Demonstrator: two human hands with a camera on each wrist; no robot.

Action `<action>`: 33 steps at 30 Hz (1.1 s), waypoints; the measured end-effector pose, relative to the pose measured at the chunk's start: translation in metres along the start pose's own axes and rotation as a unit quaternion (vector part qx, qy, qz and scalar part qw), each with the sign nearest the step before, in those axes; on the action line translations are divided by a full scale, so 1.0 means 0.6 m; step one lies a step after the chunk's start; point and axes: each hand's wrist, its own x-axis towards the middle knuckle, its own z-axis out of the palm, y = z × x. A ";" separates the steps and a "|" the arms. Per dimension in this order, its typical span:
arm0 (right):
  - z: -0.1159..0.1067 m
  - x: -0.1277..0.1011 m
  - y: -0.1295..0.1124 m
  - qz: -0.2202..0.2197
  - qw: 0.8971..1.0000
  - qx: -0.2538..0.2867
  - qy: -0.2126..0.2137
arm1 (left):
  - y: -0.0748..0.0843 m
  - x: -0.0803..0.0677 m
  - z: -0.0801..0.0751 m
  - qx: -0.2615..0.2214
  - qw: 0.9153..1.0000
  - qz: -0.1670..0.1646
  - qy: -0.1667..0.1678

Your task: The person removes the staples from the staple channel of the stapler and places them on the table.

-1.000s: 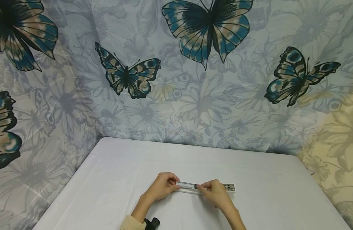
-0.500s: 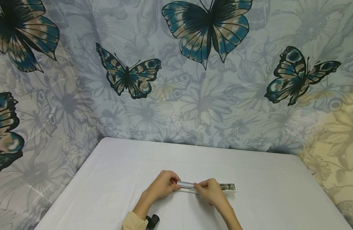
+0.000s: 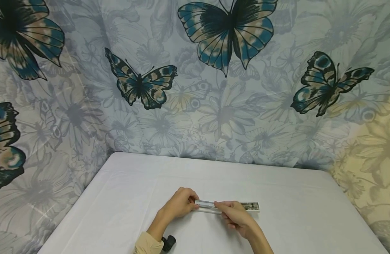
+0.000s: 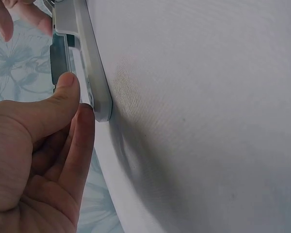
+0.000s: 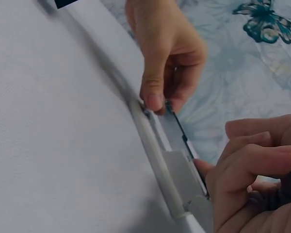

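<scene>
A white tabletop is sitting under the fingers, and a butterfly curtain is hanging behind them.

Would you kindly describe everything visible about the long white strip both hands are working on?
The long white strip looks like a slim plastic channel carrying a narrow dark board with small components, bare at its right end. It lies flat, lengthwise left to right, on the white tablecloth near the front edge. The left hand pinches its left end; the right hand grips its middle.
</scene>
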 end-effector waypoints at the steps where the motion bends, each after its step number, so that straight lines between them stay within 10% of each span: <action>1: -0.001 0.000 0.003 0.002 1.000 0.013 -0.001 | 0.001 0.000 0.000 0.001 1.000 0.000 -0.001; 18: 0.037 0.014 0.016 -0.015 0.989 -0.003 0.150 | 0.003 -0.001 -0.001 0.011 1.000 0.002 -0.004; 33: 0.051 0.027 0.015 -0.052 0.985 -0.034 0.160 | 0.003 -0.001 -0.004 0.009 1.000 -0.002 -0.004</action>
